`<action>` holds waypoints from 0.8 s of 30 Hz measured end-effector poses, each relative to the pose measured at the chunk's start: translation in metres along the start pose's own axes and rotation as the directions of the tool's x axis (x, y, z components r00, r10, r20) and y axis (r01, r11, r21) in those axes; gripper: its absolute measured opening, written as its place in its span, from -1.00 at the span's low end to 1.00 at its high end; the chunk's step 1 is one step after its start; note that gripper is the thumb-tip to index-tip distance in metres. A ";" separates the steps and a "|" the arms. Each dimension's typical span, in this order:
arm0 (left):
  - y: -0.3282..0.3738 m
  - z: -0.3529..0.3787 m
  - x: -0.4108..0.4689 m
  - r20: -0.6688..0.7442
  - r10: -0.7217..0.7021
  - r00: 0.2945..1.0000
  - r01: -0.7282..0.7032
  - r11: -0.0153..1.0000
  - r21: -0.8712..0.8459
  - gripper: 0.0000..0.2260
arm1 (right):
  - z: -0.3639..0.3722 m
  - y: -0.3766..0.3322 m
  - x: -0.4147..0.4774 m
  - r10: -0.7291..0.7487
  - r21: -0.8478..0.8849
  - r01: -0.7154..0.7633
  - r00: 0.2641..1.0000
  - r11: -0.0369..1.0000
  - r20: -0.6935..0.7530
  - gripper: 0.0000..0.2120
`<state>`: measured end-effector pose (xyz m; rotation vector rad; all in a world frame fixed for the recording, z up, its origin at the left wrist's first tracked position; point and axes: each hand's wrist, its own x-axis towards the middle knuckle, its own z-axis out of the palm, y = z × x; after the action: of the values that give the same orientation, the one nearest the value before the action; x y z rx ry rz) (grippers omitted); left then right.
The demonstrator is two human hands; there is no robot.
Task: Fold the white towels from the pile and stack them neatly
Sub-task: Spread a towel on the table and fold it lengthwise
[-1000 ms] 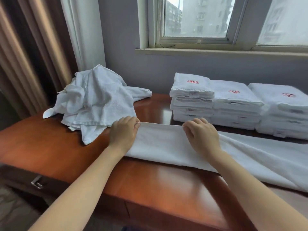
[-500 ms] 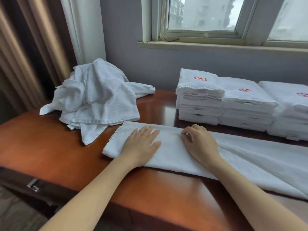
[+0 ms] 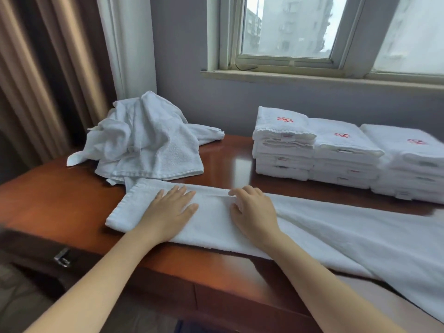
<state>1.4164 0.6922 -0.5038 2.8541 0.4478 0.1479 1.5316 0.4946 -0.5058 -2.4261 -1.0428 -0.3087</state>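
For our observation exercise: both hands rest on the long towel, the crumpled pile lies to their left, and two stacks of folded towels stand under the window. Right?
The head view shows three stacks of folded towels under the window, not two. The rest is right.

Reddish-brown wooden table (image 3: 60, 195), glossy top, window light reflected at far middle. Metal drawer handle (image 3: 63, 258) on dark front edge, near left. Brown and tan curtain (image 3: 48, 80) hanging far left, in vertical folds; pale white drape (image 3: 129, 44) just right of it, against wall. Grey wall (image 3: 216, 104) behind table. Window (image 3: 283, 60) high at far right, pale frame, two panes in view; sill (image 3: 312, 79) beneath. Blurred grey buildings (image 3: 298, 30) outside glass
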 end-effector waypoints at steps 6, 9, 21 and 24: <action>0.089 0.018 -0.010 -0.248 0.239 0.939 -0.296 0.929 -0.222 -0.69 | -0.052 0.056 -0.064 0.016 -0.045 -0.018 0.999 0.999 -0.038 -0.72; 0.137 0.026 -0.011 -0.312 0.340 0.887 -0.426 0.863 -0.272 -0.79 | -0.080 0.081 -0.098 0.025 -0.028 -0.028 0.994 0.999 -0.107 -0.84; 0.261 0.067 -0.006 -0.226 0.649 0.726 -0.686 0.665 -0.295 -0.79 | -0.145 0.144 -0.197 0.266 0.044 -0.263 0.960 0.964 -0.093 -0.72; 0.273 0.070 -0.005 -0.192 0.665 0.722 -0.690 0.675 -0.260 -0.75 | -0.151 0.147 -0.207 0.289 0.020 -0.288 0.952 0.957 -0.100 -0.71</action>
<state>1.5003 0.4229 -0.5005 2.5415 -0.6154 0.4275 1.4942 0.2015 -0.5051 -2.4862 -0.6318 -0.3251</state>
